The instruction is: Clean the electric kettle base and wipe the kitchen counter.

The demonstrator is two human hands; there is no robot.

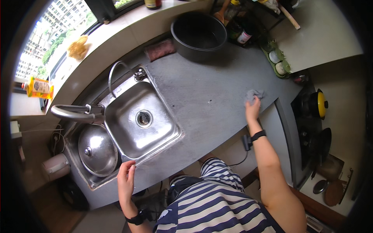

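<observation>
My right hand (pixel 253 108) grips a crumpled grey cloth (pixel 254 95) on the grey countertop (pixel 204 93), close to its front edge on the right. Over the near rim of the double stainless-steel sink (pixel 157 134) is my left hand (pixel 127 174), holding nothing, its fingers loosely bent and a little apart. Whether it touches the rim I cannot tell. The right basin holds no dishes, and its drain (pixel 144 118) looks dark inside. A round metal lid with a knob (pixel 99 148) lies in the left basin.
A large black basin (pixel 199 38) stands at the back beside a reddish-brown sponge or cloth (pixel 160 50). The curved faucet (pixel 72 112) arches at the sink's left. Green-lidded jars (pixel 278 61) line the right rear. A yellow-lidded pot (pixel 320 104) sits on the stove at right.
</observation>
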